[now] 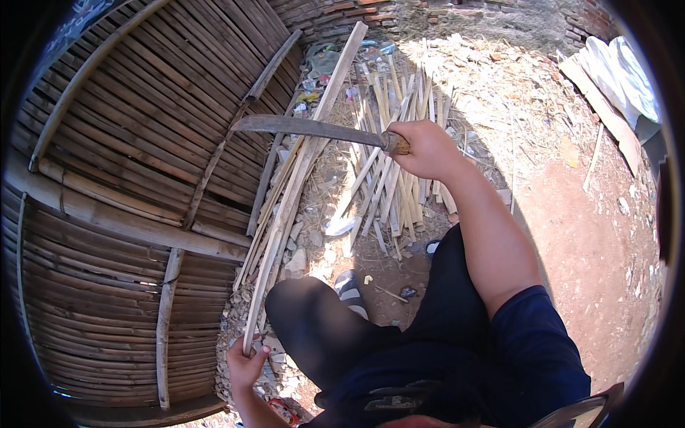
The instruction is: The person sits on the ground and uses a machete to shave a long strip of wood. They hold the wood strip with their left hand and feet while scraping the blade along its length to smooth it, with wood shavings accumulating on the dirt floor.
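My right hand [428, 150] grips the short wooden handle of a machete [314, 128]. Its long, dark, slightly curved blade points left, across a long pale wooden strip [335, 82]. I cannot tell whether blade and strip touch. Low on the left, my left hand [246, 365] is closed around the near end of this strip, which slants up toward the far wall. Several thinner strips [265, 242] lie beside it along the bamboo wall. Right of the strip, under and beyond my right hand, a loose heap of cut strips [399, 192] covers the ground.
A slatted bamboo wall [121, 143] rises close on my left. At the back stands a brick wall [342, 14]. Rubble and litter [307, 96] lie around the strips. On the far right, a board [606, 114] leans beside white sheeting [628, 78]. My sandalled foot [349, 291] is near the heap.
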Motion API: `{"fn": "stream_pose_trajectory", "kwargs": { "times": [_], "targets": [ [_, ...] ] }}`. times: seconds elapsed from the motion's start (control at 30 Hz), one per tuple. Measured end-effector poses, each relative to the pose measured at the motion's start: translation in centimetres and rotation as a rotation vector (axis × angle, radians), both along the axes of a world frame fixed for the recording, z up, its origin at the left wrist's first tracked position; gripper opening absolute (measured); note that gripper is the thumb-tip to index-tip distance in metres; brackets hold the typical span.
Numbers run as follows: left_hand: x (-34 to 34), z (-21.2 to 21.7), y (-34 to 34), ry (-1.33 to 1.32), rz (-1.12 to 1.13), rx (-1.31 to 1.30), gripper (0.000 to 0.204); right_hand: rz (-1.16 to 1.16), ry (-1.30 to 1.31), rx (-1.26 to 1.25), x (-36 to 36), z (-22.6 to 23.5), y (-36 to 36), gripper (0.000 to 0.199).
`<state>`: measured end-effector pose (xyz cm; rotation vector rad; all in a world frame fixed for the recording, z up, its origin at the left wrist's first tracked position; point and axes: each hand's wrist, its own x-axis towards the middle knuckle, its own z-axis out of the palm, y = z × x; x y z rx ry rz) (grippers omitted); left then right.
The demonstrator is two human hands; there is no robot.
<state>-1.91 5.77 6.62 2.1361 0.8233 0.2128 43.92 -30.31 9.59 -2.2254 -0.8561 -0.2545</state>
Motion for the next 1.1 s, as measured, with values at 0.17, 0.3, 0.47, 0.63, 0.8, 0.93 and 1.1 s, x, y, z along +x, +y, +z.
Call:
{"fn": "stream_pose_trajectory", "kwargs": {
  "times": [0.17,0.3,0.47,0.63,0.8,0.93,1.1],
  "targets": [
    [1.0,-0.8,-0.2,-0.014,0.000,-0.072,0.036,0.267,-0.176,-0.128,-2.8,-0.8,3.7,0.018],
    [1.0,-0.6,-0.5,0.002,-0.003,-0.055,0.033,0.262,-0.227,-0.128,-2.9,-0.2,3.6,0.018],
    [0.5,-0.9,0.1,-0.015,-0.007,-0.050,0.030,-0.080,0.056,0.057,0.2,0.0,0.4,0.030],
    [5.8,0.6,-1.4,-0.054,-0.003,0.016,0.032,-0.066,0.010,0.078,-0.4,0.3,0.6,0.026],
    [13.3,0.5,-1.1,-0.195,-0.096,-0.064,0.037,0.111,-0.179,-0.096,-2.6,0.6,2.7,0.021],
    [20.6,3.6,-1.2,-0.138,-0.185,-0.093,0.035,-0.058,-0.141,-0.006,-0.3,-0.1,1.0,0.021],
    [26.6,1.7,-2.3,-0.111,-0.259,-0.037,0.043,-0.269,0.065,0.031,1.5,-0.3,-0.6,0.021]
  ]
}}
